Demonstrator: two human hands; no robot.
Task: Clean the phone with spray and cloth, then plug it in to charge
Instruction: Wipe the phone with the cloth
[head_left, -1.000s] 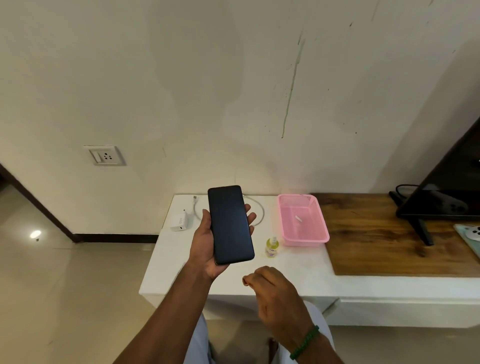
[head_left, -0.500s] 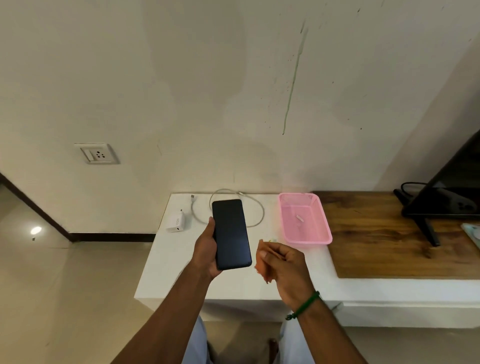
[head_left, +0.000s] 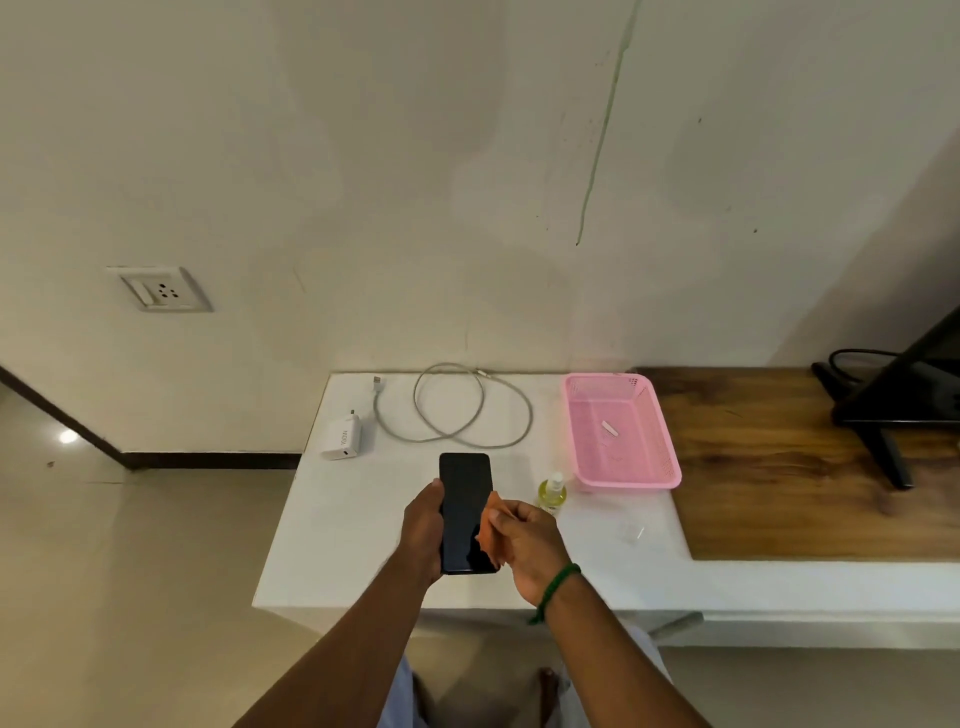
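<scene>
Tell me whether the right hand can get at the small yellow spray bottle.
Probably yes: the small yellow spray bottle stands on the white table just beyond the right hand, nothing between them, though that hand pinches a crumpled orange cloth.

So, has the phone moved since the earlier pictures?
Yes. The phone in the left hand came down toward the person: it covered the cable before, now clears it.

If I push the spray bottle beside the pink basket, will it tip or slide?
The spray bottle is small and stands upright, so it is probably light and may tip. The white table looks smooth, so a low push would likely slide it.
</scene>
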